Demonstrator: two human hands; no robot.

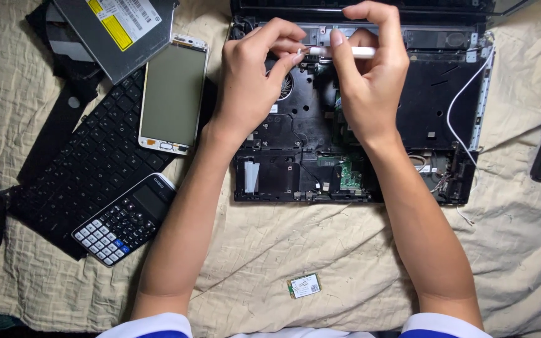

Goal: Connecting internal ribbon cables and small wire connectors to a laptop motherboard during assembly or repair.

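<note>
Both bare forearms reach forward from the lower edge of the view, rising close to parallel, with white and blue sleeves just showing at the bottom. The left hand (245, 81) has its back to the camera, the wrist bent a little inward, and its fingers (283, 37) are curled, with thumb and forefinger tips pinched together. The right hand (370, 75) sits just beside it, fingers bent downward and closed in a pinch, so the fingertips of both hands nearly meet.

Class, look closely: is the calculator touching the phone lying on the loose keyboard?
Apart. The head view shows the calculator and the phone separated by a strip of black keyboard keys.
</note>
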